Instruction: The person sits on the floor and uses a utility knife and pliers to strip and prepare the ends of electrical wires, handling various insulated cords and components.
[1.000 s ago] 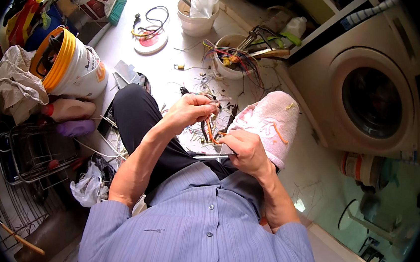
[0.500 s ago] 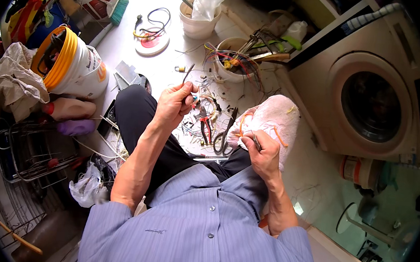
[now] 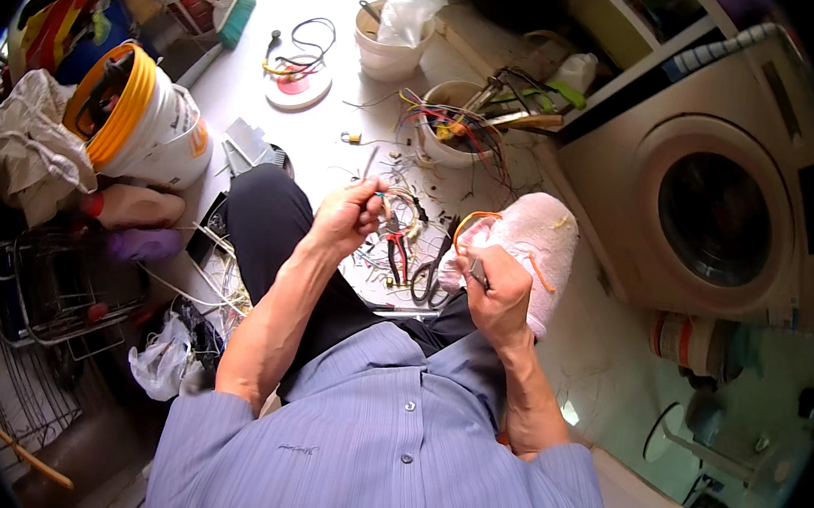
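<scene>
the left hand is narrowed to a pinch, thumb and fingertips closed on a thin, dark, straight strip that points up and away from the body; the right hand is curled closed around a short, grey, hard-edged piece, most of it hidden by the fingers, so its kind cannot be told; the two hands are apart, the left over the gap between the knees, the right in front of the pale pink terry towel over the right knee; a bright orange, thin, looped wire arcs up from the right fingertips in front of the towel; whether the fingers grip it cannot be told; a short orange strand lies on the towel; on the white floor between the legs, near the left hand, lie metal pliers with red and black handles; just beside them are black-handled scissors, among scattered wire scraps; beyond stands a round white plastic bucket with tools and coloured wires spilling over its rim; a pale front-loading washing machine stands to the right.
</scene>
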Action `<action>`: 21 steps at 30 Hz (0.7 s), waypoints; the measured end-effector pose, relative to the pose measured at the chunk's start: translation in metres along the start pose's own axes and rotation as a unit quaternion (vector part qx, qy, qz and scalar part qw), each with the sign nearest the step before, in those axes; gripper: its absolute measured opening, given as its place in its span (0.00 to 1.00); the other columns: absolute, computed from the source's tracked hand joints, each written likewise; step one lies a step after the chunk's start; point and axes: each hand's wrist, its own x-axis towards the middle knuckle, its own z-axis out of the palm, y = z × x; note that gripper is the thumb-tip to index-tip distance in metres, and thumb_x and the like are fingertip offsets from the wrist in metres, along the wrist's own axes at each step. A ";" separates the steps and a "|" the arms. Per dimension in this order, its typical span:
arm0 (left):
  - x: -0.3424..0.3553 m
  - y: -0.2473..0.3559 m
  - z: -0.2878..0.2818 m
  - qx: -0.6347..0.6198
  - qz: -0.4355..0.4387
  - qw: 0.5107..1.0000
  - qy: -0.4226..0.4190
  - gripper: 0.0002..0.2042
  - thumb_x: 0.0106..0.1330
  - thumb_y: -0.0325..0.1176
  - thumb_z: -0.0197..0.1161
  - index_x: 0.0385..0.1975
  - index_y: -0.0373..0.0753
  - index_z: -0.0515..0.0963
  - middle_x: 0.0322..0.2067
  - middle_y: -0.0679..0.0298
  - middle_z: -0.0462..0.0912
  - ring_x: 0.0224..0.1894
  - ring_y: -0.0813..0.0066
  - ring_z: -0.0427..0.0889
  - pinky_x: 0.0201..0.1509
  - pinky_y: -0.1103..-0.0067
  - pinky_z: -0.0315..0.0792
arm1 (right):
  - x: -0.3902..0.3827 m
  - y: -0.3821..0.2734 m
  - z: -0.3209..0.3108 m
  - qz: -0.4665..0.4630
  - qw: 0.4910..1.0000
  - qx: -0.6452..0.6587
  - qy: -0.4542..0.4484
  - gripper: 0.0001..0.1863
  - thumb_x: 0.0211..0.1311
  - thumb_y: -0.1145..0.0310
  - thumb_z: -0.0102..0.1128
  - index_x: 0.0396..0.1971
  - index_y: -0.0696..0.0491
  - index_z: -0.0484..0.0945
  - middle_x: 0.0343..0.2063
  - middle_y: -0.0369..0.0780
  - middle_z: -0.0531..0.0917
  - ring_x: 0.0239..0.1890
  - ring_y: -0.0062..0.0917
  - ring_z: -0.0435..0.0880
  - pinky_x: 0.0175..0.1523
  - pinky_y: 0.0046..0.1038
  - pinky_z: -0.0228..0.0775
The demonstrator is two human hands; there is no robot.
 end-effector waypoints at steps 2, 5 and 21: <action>0.005 -0.009 -0.001 0.008 -0.002 1.000 -0.004 0.12 0.77 0.38 0.52 0.38 0.36 0.77 0.17 0.73 0.69 0.15 0.85 0.59 0.19 0.85 0.58 | 0.017 -0.013 0.008 -0.026 0.999 0.018 0.020 0.10 0.50 0.81 0.62 0.34 0.58 0.81 0.27 0.46 0.82 0.31 0.40 0.83 0.37 0.36 0.76; 0.020 -0.026 -0.005 -0.013 0.002 0.999 -0.046 0.12 0.77 0.36 0.51 0.35 0.36 0.76 0.20 0.71 0.71 0.19 0.83 0.63 0.22 0.84 0.60 | 0.054 -0.056 0.030 -0.138 0.987 0.071 0.038 0.14 0.47 0.81 0.65 0.38 0.57 0.82 0.28 0.45 0.83 0.31 0.36 0.83 0.37 0.34 0.76; -0.006 -0.025 0.023 -0.020 -0.058 0.970 -0.233 0.13 0.77 0.40 0.51 0.35 0.38 0.74 0.18 0.68 0.71 0.18 0.80 0.65 0.23 0.82 0.59 | 0.060 0.022 0.041 0.277 0.938 0.205 -0.032 0.14 0.62 0.65 0.68 0.38 0.61 0.84 0.31 0.41 0.86 0.34 0.24 0.83 0.42 0.27 0.75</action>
